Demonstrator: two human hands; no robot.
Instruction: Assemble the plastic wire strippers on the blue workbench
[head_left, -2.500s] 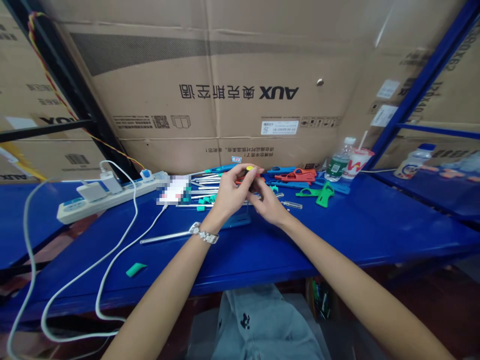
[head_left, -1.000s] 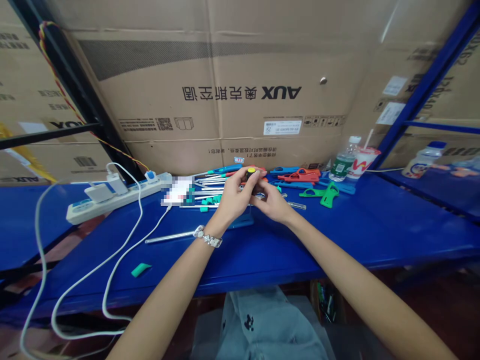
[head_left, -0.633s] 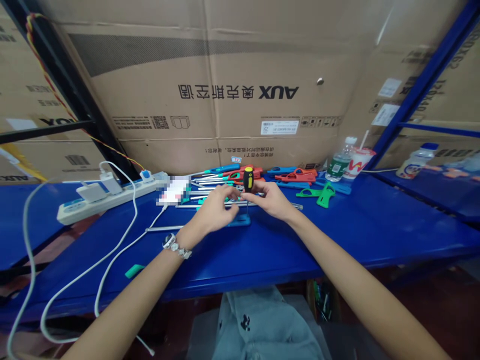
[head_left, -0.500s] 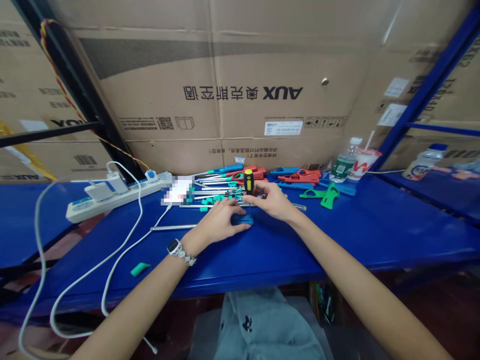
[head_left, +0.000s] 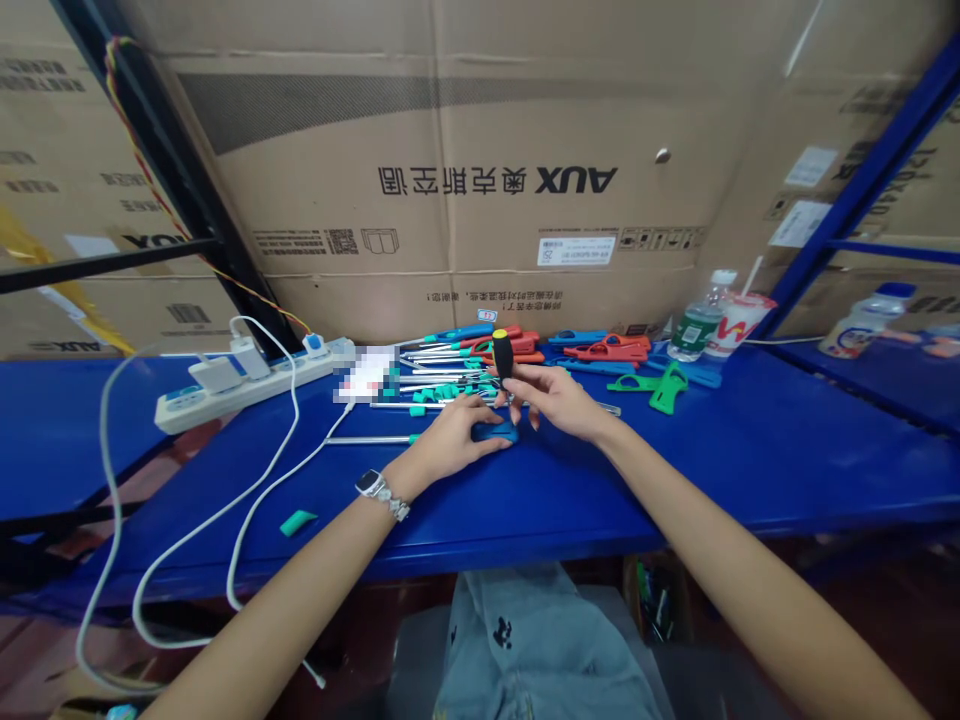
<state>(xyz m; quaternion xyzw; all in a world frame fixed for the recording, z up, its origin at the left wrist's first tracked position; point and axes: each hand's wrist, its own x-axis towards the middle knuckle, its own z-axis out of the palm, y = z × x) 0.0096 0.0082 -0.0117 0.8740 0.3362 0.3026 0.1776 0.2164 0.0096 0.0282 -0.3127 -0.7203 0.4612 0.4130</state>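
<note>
Blue tabletop [head_left: 600,490], left fingers [head_left: 466,405] clasping blue handle [head_left: 496,431], right fingers [head_left: 526,388] pinching black-and-yellow screwdriver [head_left: 503,357], handle uppermost.

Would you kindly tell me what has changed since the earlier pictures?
The left hand has let go of the black-and-yellow screwdriver, come down and taken hold of the blue handle, whose metal rod has swung farther back. The right hand still holds the screwdriver. The green-labelled bottle and red-and-white cup stayed put.

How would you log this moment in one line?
left hand: gripping blue handle | right hand: holding screwdriver, nearly upright | lone green piece: on table
</note>
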